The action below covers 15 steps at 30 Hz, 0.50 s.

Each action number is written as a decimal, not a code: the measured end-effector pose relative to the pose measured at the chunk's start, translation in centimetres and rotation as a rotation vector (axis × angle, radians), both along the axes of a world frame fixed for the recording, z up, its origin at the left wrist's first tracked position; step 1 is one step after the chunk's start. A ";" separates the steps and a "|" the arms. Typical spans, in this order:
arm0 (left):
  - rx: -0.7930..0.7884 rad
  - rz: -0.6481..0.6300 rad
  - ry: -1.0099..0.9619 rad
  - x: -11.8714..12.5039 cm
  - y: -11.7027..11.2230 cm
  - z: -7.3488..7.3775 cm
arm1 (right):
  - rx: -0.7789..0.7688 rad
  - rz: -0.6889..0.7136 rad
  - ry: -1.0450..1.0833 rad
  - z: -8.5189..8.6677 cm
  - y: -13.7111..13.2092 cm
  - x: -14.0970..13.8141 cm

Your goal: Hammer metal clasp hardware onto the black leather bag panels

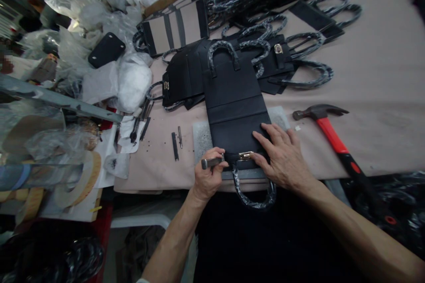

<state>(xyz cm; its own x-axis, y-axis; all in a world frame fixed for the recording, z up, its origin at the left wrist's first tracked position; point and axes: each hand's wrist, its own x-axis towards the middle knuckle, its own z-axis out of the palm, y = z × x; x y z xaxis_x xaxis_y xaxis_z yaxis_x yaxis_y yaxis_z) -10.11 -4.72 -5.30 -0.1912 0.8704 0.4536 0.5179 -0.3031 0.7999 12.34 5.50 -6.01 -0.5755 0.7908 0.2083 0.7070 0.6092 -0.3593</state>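
Note:
A black leather bag panel [234, 112] lies flat on a grey slab [200, 138] at the table's front edge, its near plastic-wrapped handle [255, 204] hanging over that edge. My left hand [207, 181] is closed around a short metal punch [211, 163], held tilted at the panel's near left side; its tip is partly hidden by my fingers. My right hand [283, 157] rests with fingers spread on the panel's right side. The thumb of that hand touches or almost touches a gold clasp [245, 155] on the near end.
A red and black claw hammer [332, 135] lies at the right. Left of the slab are two thin metal rods [175, 146]. Several black bags [184, 75] with wrapped handles are piled behind the panel. Plastic bags [133, 79] and a tape roll [88, 179] crowd the left.

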 end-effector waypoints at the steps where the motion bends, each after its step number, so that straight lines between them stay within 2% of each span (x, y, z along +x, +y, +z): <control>1: -0.008 -0.003 -0.002 0.0 0.1 0.0 | 0.002 -0.001 -0.004 0.0 0.0 0.0; 7: -0.005 -0.024 0.006 0.2 0.7 0.1 | 0.029 0.000 -0.025 -0.2 -0.1 -0.1; 11: -0.006 -0.019 0.023 0.4 0.8 0.2 | 0.045 0.015 0.047 0.1 0.0 0.1; 13: -0.011 -0.009 0.000 0.5 0.8 0.3 | 0.046 0.017 0.125 0.7 0.5 1.2; 15: -0.016 -0.009 -0.022 0.5 0.9 0.2 | 0.086 -0.050 0.167 1.4 1.3 3.4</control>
